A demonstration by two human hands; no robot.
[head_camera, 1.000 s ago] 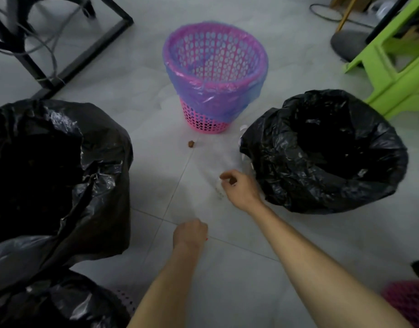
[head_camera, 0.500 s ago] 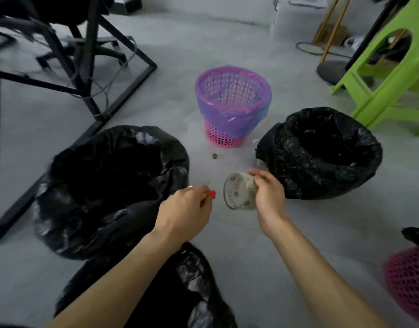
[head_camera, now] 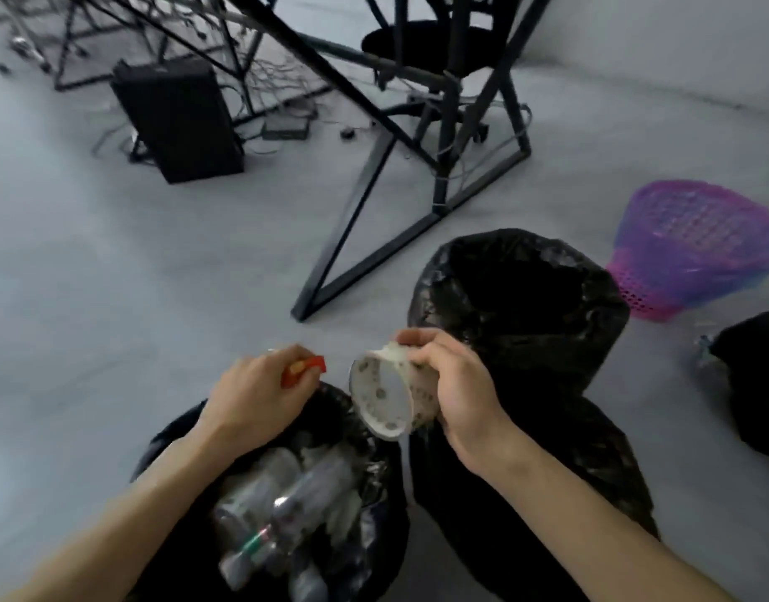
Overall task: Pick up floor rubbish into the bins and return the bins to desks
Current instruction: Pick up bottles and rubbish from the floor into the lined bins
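My right hand (head_camera: 454,384) grips a white paper cup (head_camera: 384,391), tipped on its side with its mouth facing left, over the near bin. My left hand (head_camera: 256,395) is curled round a small red scrap (head_camera: 304,368) just left of the cup. Below both hands stands a black-bagged bin (head_camera: 374,471) holding several clear plastic bottles (head_camera: 278,514). A second black-bagged bin (head_camera: 521,306) stands behind my right hand, its inside dark. A pink mesh bin with a purple liner (head_camera: 695,249) sits at the right.
A black desk frame (head_camera: 365,202) with tangled cables and an office chair base rises behind the bins. A black computer tower (head_camera: 178,119) stands at the back left. Another black bag (head_camera: 752,384) shows at the right edge. Grey floor tiles lie to the left.
The view has swung left: the pink bin slid to the right edge and the bottle-filled bin came under my hands. Both hands kept hold of the cup and the red scrap.
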